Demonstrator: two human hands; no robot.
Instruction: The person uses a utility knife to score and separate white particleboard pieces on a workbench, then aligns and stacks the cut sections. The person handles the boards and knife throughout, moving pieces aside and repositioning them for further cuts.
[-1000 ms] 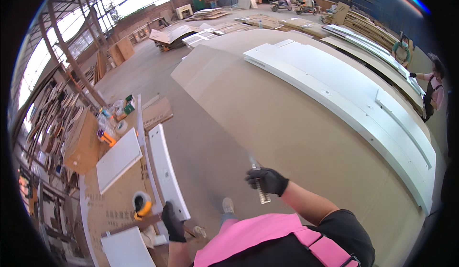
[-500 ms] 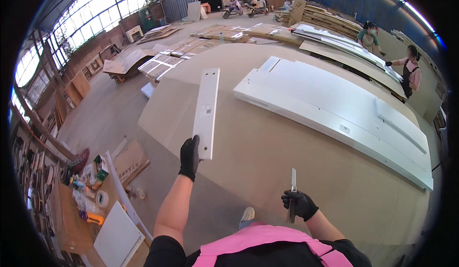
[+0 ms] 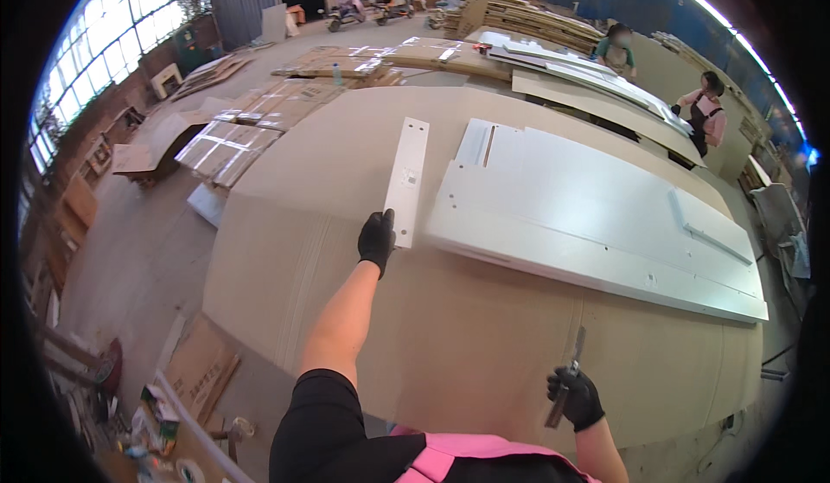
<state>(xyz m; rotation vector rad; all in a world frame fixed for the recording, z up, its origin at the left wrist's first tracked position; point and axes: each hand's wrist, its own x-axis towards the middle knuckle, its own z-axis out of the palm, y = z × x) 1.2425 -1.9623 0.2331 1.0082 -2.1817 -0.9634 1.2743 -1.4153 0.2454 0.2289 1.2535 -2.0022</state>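
Note:
My left hand (image 3: 376,241), in a black glove, is closed around the near end of a narrow white board (image 3: 406,176). Holes show near both ends of this strip, and a small label sits at its middle. It is held over the cardboard, close to the left end of a stack of large white panels (image 3: 562,198). Lower right, my black-gloved right hand (image 3: 577,395) grips a utility knife (image 3: 577,351) with its blade out, pointing up and away from me. The knife is apart from the panels.
Brown cardboard (image 3: 294,249) covers the work surface. Taped cartons (image 3: 233,150) lie beyond it at the left. Two people (image 3: 705,115) stand at another panel stack (image 3: 596,76) at the far right. A flattened carton (image 3: 194,366) and loose supplies are at the lower left.
My view has turned and moved toward the panels. My left hand has carried the white strip rightward, nearer the stack. The knife in my right hand has tilted to the right.

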